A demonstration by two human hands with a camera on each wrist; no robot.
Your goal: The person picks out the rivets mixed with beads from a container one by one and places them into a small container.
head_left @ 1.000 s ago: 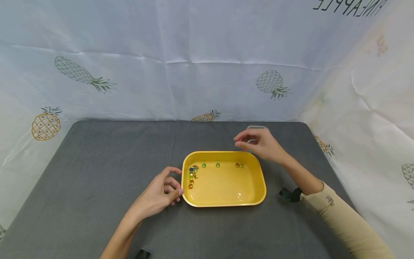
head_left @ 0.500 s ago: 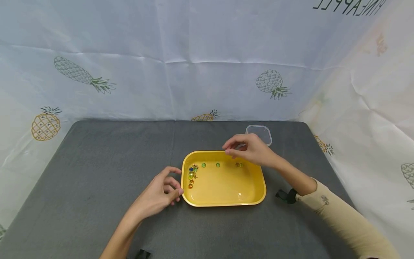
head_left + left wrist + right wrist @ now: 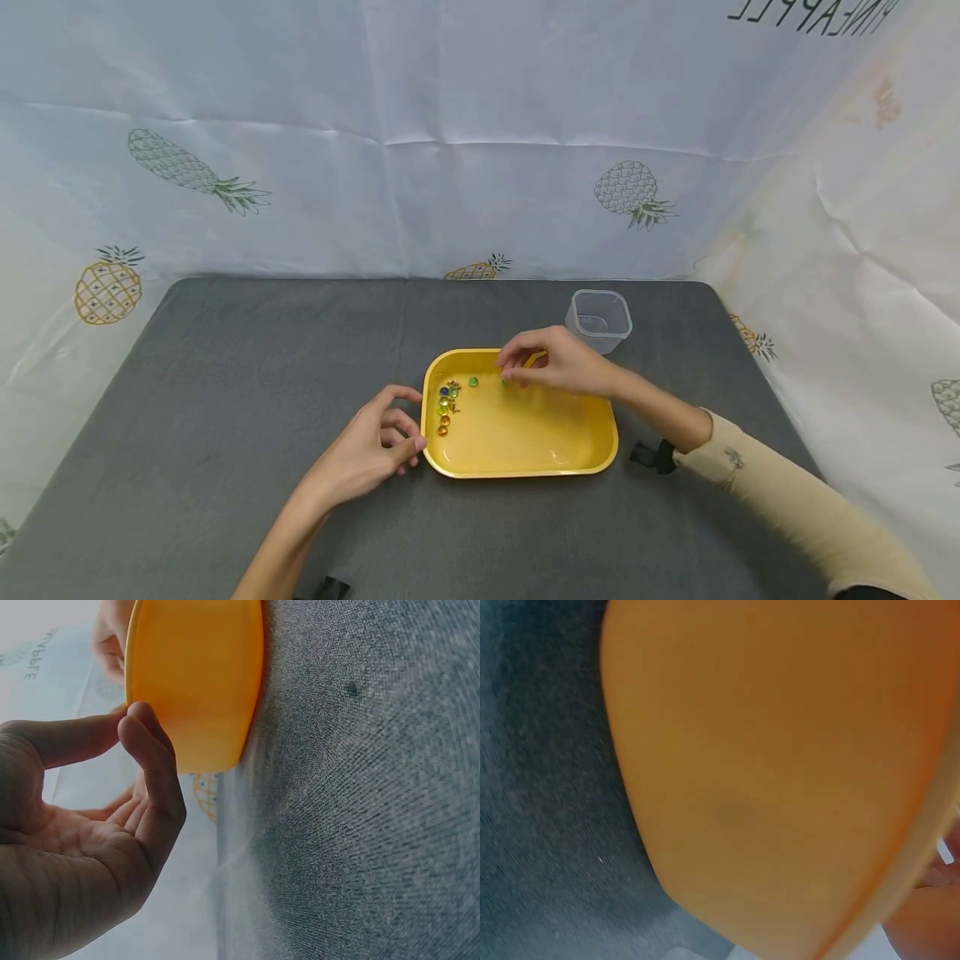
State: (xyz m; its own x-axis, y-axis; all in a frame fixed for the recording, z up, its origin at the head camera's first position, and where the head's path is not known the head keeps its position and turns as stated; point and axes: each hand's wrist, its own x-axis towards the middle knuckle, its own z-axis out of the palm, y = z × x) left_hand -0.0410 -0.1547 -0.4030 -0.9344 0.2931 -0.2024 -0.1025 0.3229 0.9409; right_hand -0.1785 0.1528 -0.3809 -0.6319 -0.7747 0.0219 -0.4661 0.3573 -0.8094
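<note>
A yellow tray (image 3: 525, 446) lies on the grey table. Along its left side sit several glass marbles (image 3: 444, 408) in blue, green and orange, with small gold-coloured pieces (image 3: 454, 407) among them. One green marble (image 3: 473, 382) lies apart near the back wall. My left hand (image 3: 375, 450) touches the tray's left rim with its thumb and forefinger, fingers loosely bent. My right hand (image 3: 558, 362) is over the tray's back right, thumb and forefinger slightly apart. Just under its thumb tip shows part of another green marble (image 3: 505, 382). The hand hides the tray's back right corner.
Behind the right hand stands a clear plastic container (image 3: 600, 321). Grey cloth covers the table (image 3: 262, 375). A white curtain (image 3: 487, 100) printed with pineapples hangs behind and at the sides. A black strap (image 3: 654, 457) hangs near the right wrist.
My right hand has moved left and toward me, from above the clear container to over the green marble. The container has come into view. My left hand and the tray stay put.
</note>
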